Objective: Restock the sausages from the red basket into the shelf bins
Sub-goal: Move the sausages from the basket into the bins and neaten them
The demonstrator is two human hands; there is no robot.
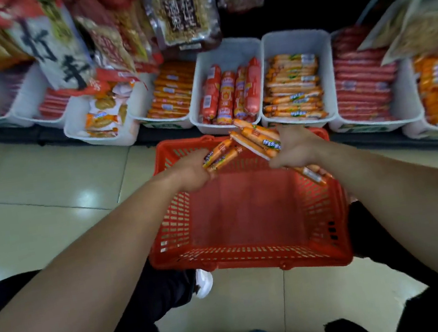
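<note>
The red basket stands on the tiled floor in front of me, its bottom bare where it shows. Over its far end my left hand grips a few thin orange sausages. My right hand holds a larger bunch of the same orange sausages, their ends sticking out past both sides of my fist. Just beyond, a white shelf bin holds matching orange sausages in a stack. The white bin to its left holds thick red sausages.
More white bins run along the bottom shelf: orange sticks left of centre, snack packets, long red sausages to the right. Bagged goods hang above. My dark trouser legs flank the basket.
</note>
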